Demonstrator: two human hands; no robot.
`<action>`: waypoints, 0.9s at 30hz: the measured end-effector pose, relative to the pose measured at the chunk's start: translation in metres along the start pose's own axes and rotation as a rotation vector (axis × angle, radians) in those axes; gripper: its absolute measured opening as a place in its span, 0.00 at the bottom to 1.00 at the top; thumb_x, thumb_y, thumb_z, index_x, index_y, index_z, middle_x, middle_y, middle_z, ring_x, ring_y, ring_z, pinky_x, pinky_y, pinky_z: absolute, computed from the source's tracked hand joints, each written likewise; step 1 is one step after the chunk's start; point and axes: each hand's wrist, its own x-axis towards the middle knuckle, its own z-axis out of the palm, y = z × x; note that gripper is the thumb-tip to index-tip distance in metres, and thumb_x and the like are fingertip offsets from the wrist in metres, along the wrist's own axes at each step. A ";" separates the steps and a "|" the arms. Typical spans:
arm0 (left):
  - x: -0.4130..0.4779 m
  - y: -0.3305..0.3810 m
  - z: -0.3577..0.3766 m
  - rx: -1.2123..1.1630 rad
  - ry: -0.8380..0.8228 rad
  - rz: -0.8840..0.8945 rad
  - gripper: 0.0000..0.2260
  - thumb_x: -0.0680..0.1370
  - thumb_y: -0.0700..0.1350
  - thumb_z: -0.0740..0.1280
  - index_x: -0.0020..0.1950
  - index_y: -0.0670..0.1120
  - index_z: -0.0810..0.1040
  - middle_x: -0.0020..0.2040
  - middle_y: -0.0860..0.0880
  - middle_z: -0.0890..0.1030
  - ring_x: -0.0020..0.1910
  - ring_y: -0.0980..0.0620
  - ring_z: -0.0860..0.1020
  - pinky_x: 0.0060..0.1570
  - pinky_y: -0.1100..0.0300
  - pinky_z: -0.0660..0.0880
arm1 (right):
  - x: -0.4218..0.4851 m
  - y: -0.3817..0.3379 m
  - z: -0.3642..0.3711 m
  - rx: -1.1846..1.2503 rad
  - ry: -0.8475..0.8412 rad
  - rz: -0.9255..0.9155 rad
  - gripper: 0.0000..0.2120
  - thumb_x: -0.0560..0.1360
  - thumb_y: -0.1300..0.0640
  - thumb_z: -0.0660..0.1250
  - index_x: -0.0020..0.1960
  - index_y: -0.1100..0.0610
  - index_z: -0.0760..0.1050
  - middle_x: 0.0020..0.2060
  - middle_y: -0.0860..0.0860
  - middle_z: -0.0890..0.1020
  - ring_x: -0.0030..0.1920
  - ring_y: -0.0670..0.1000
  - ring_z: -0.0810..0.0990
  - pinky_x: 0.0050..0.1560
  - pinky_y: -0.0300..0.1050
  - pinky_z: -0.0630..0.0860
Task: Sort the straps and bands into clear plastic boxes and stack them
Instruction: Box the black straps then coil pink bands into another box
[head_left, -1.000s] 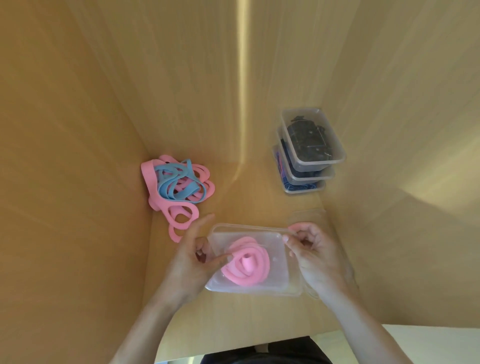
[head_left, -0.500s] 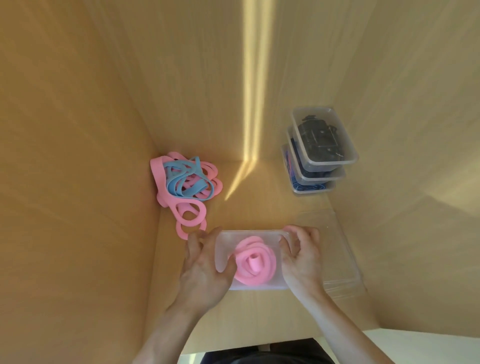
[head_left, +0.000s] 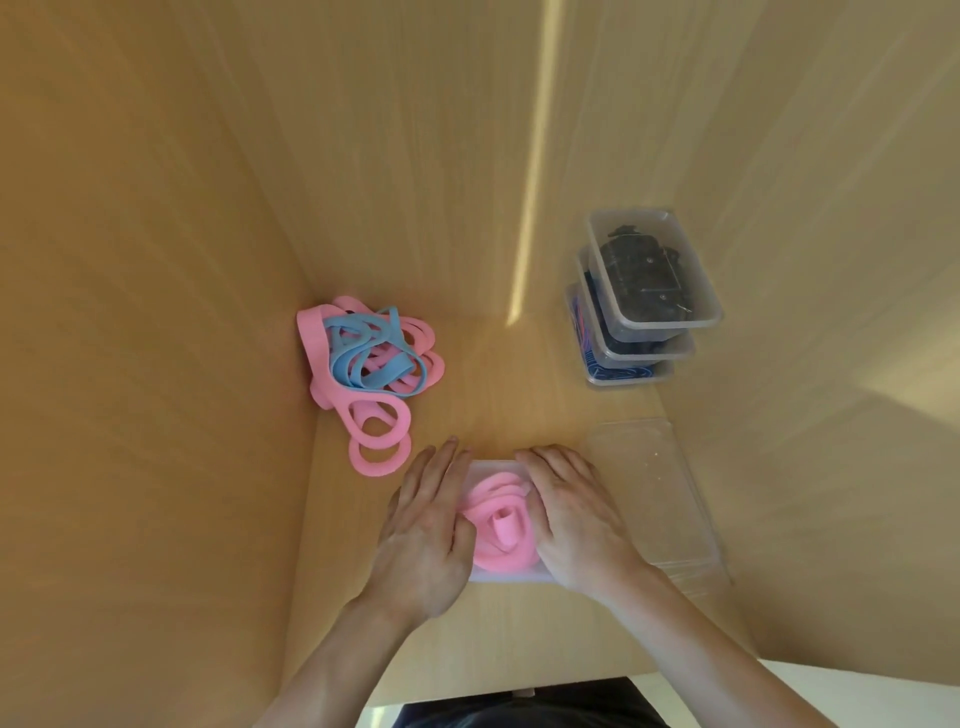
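Observation:
A clear plastic box (head_left: 496, 469) with a coiled pink band (head_left: 501, 525) inside lies on the wooden shelf in front of me. My left hand (head_left: 428, 530) lies flat on its left side, fingers straight, pressing down. My right hand (head_left: 576, 519) presses flat on its right side the same way. A tangle of pink and blue bands (head_left: 369, 364) lies loose in the back left corner. Three clear boxes (head_left: 641, 299) with dark and blue straps inside stand stacked at the back right.
Another clear plastic container (head_left: 660, 499) lies on the shelf just right of my right hand. Wooden walls close in the shelf at left, back and right. The shelf's front edge runs just below my forearms.
Both hands have gone from gripping the box's sides to lying flat on top of it. The box has settled lower and nearer to me.

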 end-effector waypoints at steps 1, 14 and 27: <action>0.000 -0.001 0.001 -0.004 0.003 0.000 0.31 0.78 0.55 0.47 0.82 0.53 0.54 0.82 0.59 0.49 0.81 0.59 0.44 0.80 0.57 0.49 | 0.000 0.001 0.000 -0.020 -0.014 -0.009 0.31 0.79 0.48 0.42 0.75 0.57 0.69 0.68 0.51 0.75 0.70 0.53 0.69 0.74 0.48 0.63; -0.001 0.005 0.005 0.253 -0.009 0.004 0.31 0.80 0.61 0.43 0.83 0.56 0.49 0.83 0.52 0.48 0.82 0.53 0.45 0.77 0.54 0.52 | 0.000 -0.001 0.002 -0.191 -0.096 -0.015 0.32 0.80 0.37 0.46 0.78 0.51 0.62 0.68 0.47 0.72 0.65 0.53 0.70 0.69 0.52 0.67; 0.015 0.000 0.003 -0.215 0.038 -0.020 0.29 0.76 0.45 0.51 0.79 0.46 0.65 0.78 0.51 0.64 0.78 0.56 0.57 0.76 0.65 0.52 | 0.010 0.009 -0.002 -0.284 -0.268 -0.380 0.49 0.75 0.23 0.47 0.83 0.55 0.40 0.82 0.53 0.40 0.82 0.54 0.41 0.80 0.53 0.39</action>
